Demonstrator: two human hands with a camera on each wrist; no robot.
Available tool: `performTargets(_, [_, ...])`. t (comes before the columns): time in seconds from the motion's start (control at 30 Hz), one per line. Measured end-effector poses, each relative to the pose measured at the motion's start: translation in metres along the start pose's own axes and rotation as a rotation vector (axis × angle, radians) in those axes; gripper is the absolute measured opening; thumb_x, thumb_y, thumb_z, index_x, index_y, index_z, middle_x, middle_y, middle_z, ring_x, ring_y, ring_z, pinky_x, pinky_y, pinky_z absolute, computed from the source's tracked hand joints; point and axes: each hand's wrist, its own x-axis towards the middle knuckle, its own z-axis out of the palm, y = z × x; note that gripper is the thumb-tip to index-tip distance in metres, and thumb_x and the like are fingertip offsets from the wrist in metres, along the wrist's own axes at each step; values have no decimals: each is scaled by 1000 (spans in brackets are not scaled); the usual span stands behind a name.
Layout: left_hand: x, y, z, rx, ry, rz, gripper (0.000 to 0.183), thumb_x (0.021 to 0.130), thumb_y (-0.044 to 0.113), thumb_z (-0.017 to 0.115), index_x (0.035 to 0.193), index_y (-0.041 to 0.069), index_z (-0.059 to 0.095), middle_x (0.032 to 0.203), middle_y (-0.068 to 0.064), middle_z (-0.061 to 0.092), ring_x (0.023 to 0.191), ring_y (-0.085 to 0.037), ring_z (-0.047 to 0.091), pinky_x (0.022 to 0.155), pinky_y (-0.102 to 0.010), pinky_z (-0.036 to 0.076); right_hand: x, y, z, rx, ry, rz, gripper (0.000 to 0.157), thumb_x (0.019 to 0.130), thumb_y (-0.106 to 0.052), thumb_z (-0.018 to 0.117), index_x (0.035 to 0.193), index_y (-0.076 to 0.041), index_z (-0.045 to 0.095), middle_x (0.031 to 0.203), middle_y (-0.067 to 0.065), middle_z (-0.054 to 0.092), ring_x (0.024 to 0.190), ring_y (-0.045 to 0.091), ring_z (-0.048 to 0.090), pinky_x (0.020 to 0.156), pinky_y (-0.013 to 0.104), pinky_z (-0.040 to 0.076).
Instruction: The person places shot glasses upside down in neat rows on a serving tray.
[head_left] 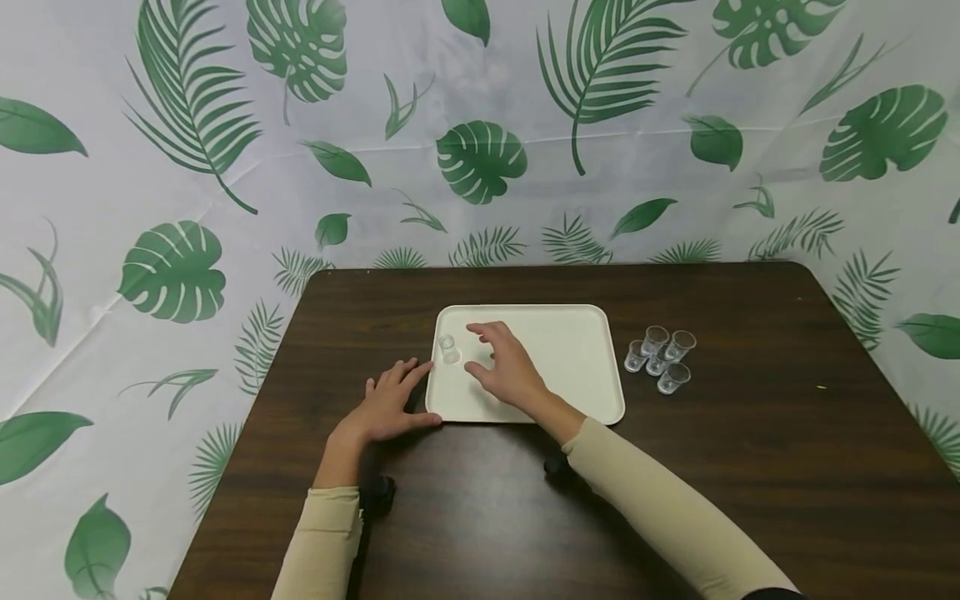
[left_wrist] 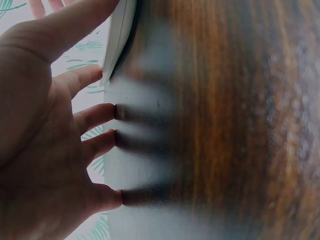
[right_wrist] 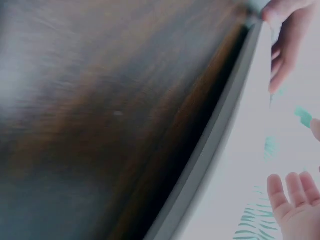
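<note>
A cream tray [head_left: 555, 358] lies flat on the dark wooden table. One small clear cup [head_left: 448, 348] stands on its left part. My left hand [head_left: 386, 406] is spread at the tray's left edge, its thumb and index finger touching the rim, while the other fingertips rest on the table in the left wrist view. Over the tray, just right of the cup, my right hand [head_left: 510, 367] hovers with thumb and fingers apart and nothing between them. In the right wrist view its fingers [right_wrist: 295, 190] show beyond the tray rim.
Several small clear cups [head_left: 660, 358] stand grouped on the table to the right of the tray. Behind the table [head_left: 750, 467] hangs a white cloth [head_left: 405, 192] printed with green leaves. Dark devices are strapped at both wrists.
</note>
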Motion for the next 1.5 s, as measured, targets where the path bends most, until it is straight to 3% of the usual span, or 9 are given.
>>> performTargets(0.2, [2, -3, -2, -3, -4, 7, 94, 83, 58, 71, 157, 22, 26, 160, -17, 19, 145, -43, 13, 103, -75, 6, -27, -1, -26, 77, 81, 26, 54, 83, -8, 77, 133, -8, 58, 125, 13, 55, 110, 25, 56, 83, 46, 51])
performTargets(0.43, [-3, -6, -7, -16, -1, -1, 94, 83, 56, 72, 157, 21, 26, 161, -16, 17, 146, -43, 11, 103, -76, 5, -52, 1, -58, 90, 215, 79, 49, 79, -6, 80, 125, -6, 62, 115, 13, 60, 99, 26, 59, 74, 48, 50])
performTargets(0.6, [-5, -7, -5, -19, 6, 7, 94, 83, 57, 71, 157, 20, 26, 161, -17, 17, 146, -43, 11, 103, -75, 6, -76, 11, -87, 30, 354, 114, 42, 76, -2, 80, 116, -4, 65, 110, 12, 63, 88, 29, 58, 67, 39, 45])
performTargets(0.73, [-4, -8, -1, -18, 14, 13, 95, 83, 59, 70, 157, 21, 26, 161, -17, 16, 146, -42, 12, 103, -75, 5, -102, 29, -112, -36, 486, 154, 39, 75, 1, 81, 111, 0, 65, 103, 15, 60, 83, 22, 53, 63, 25, 40])
performTargets(0.93, [-1, -8, 1, -20, 13, 16, 95, 83, 58, 70, 158, 22, 25, 161, -16, 15, 146, -42, 11, 104, -75, 4, -138, 57, -145, -138, 632, 293, 40, 76, -2, 81, 109, 2, 60, 102, 16, 54, 81, 22, 49, 62, 15, 36])
performTargets(1.07, [-1, -5, -1, -20, 7, 18, 95, 83, 58, 71, 157, 21, 25, 161, -17, 16, 146, -42, 11, 104, -75, 5, -153, 75, -157, -171, 592, 426, 46, 79, -7, 80, 116, 4, 55, 111, 17, 53, 87, 23, 53, 67, 21, 37])
performTargets(1.2, [0, -4, 0, -16, 3, 19, 95, 83, 59, 71, 157, 21, 25, 161, -17, 17, 145, -43, 13, 103, -76, 6, -160, 89, -164, -156, 452, 520, 58, 84, -14, 78, 130, 4, 48, 121, 23, 51, 94, 31, 58, 72, 30, 38])
performTargets(1.33, [1, -3, 1, -18, -4, 17, 94, 83, 58, 71, 157, 21, 25, 161, -17, 17, 145, -43, 13, 103, -75, 7, -161, 98, -166, -143, 312, 550, 66, 88, -23, 75, 138, 4, 42, 127, 26, 50, 97, 37, 62, 72, 34, 41])
performTargets(1.5, [1, -1, 1, -25, -4, 18, 94, 83, 56, 72, 157, 21, 26, 160, -17, 18, 145, -43, 14, 103, -75, 7, -158, 105, -168, -179, 271, 541, 57, 89, -27, 73, 132, 2, 50, 124, 25, 57, 89, 30, 65, 69, 34, 43])
